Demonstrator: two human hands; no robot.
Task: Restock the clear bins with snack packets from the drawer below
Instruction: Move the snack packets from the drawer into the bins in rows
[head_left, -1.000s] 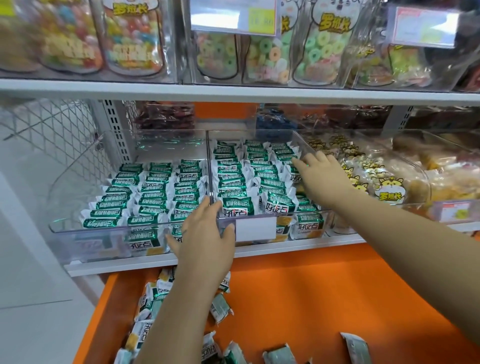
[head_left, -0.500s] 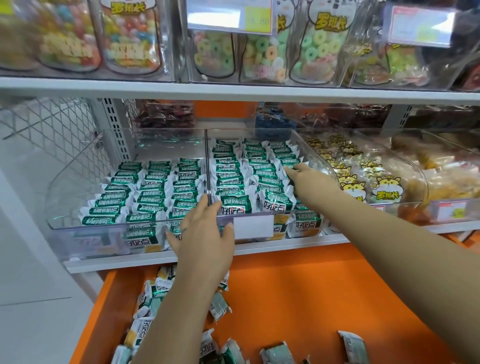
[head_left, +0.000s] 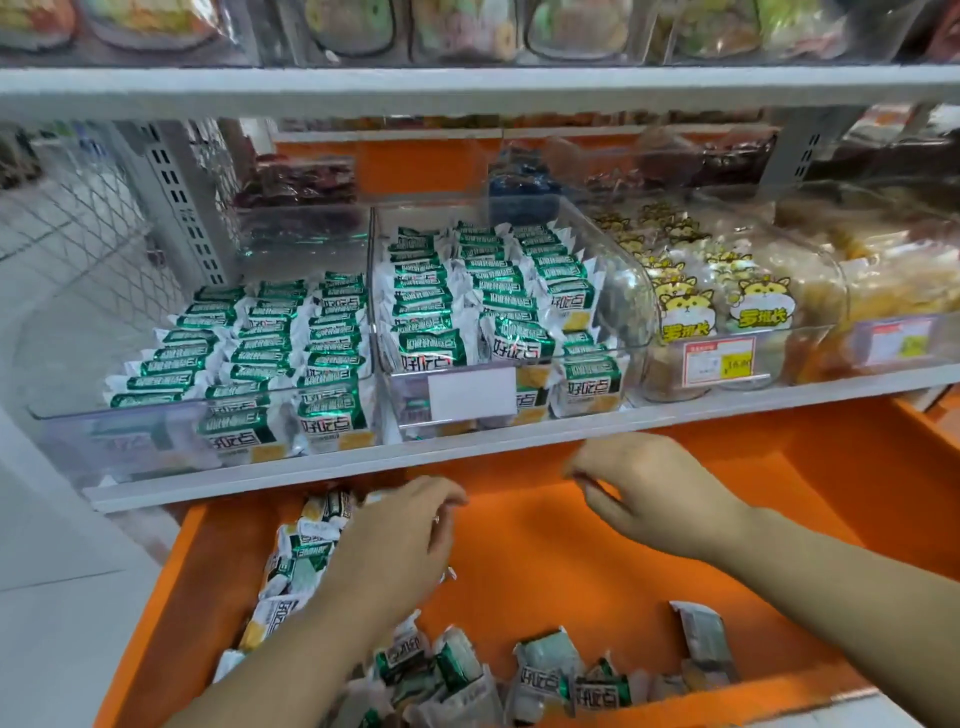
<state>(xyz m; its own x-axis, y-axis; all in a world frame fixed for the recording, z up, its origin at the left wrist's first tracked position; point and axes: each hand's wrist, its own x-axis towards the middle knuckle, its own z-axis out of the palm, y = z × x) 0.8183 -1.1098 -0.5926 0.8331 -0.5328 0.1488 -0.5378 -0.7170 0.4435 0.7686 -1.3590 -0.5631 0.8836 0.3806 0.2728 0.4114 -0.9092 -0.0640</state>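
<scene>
Both hands down at the orange drawer, green packets lined up in the bins above.

I see my left hand (head_left: 395, 540) low over the heap of green-and-white snack packets (head_left: 304, 551) at the drawer's left side, fingers bent down toward them. Whether it's gripping one, I can't tell. My right hand (head_left: 660, 493) hangs above the bare floor of the orange drawer (head_left: 571, 582), fingers loosely curled, nothing in it. Loose packets (head_left: 545, 670) lie scattered along the drawer's near edge. On the white shelf (head_left: 363, 470) the left clear bin (head_left: 93, 441) and the middle clear bin (head_left: 618, 280) hold neat rows of the same packets, and the middle bin's rows reach farther back.
</scene>
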